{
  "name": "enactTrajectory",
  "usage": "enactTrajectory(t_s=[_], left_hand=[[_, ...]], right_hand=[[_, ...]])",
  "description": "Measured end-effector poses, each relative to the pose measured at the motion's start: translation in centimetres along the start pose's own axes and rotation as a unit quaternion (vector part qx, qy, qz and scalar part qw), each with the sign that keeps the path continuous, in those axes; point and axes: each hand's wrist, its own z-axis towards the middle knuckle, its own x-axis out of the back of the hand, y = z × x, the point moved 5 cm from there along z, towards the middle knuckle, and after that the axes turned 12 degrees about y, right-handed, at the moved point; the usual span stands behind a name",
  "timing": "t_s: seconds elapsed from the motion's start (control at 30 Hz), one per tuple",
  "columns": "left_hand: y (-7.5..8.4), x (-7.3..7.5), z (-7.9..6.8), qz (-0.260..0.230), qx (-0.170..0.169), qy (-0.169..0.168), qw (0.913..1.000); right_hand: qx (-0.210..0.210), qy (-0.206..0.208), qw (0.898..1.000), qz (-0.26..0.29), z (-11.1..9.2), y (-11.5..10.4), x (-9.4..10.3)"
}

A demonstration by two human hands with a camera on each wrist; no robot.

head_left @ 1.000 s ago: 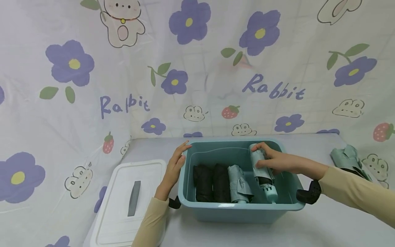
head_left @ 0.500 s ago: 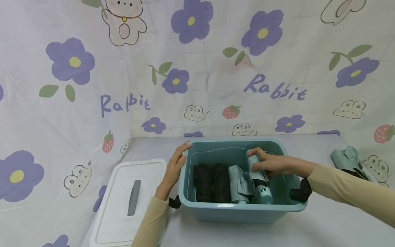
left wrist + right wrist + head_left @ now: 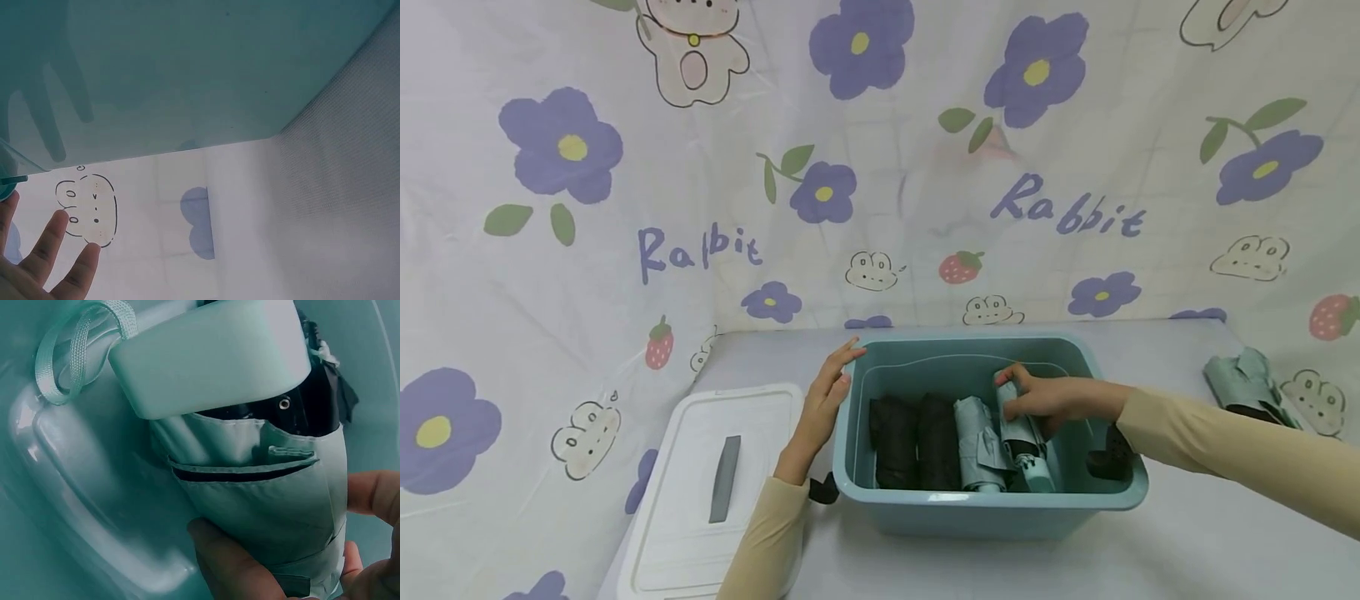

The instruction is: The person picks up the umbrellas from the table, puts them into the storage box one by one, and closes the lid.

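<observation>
A pale green folded umbrella (image 3: 1018, 427) is gripped by the right hand (image 3: 1054, 400), its thumb and fingers clamped on the fabric, inside the blue-green bin (image 3: 985, 500); its handle (image 3: 219, 359) is pointed toward the near wall. Whether the bin's floor is touched cannot be told. Just beside it, a second green umbrella (image 3: 976, 442) and two black bundles (image 3: 917, 442) are lined up. The bin's left rim is touched by the left hand (image 3: 820, 407), its fingers spread apart. On the surface (image 3: 1195, 550), a white lid (image 3: 681, 500) is laid to the left, and another green bundle (image 3: 1240, 379) is placed at the far right.
</observation>
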Motion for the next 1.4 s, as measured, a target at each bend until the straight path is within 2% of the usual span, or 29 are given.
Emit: enactTrajectory(t_s=[0.2, 0.57, 0.77, 0.93, 1.13, 1.4], left_hand=[[0.2, 0.0, 0.0, -0.005, 0.007, -0.003, 1.0000], [0.2, 0.3, 0.1, -0.005, 0.003, 0.001, 1.0000], [0.0, 0.3, 0.2, -0.004, 0.006, -0.003, 1.0000], [0.0, 0.1, 0.0, -0.010, 0.006, -0.006, 0.9999], [0.0, 0.0, -0.1, -0.010, 0.006, -0.005, 0.9999], [0.1, 0.1, 0.0, -0.011, 0.003, -0.008, 0.9999]], right_hand=[[-0.014, -0.010, 1.000, -0.020, 1.0, 1.0, -0.8], [-0.022, 0.015, 0.994, -0.103, 1.6, 0.6, -1.3], [-0.038, 0.020, 0.991, -0.126, 2.4, 0.7, -1.9], [-0.048, 0.027, 0.985, -0.163, 2.5, 1.1, -2.4], [-0.038, 0.032, 0.972, -0.228, 2.2, 1.1, -2.8], [-0.041, 0.043, 0.969, -0.238, 2.0, 0.8, -3.1]])
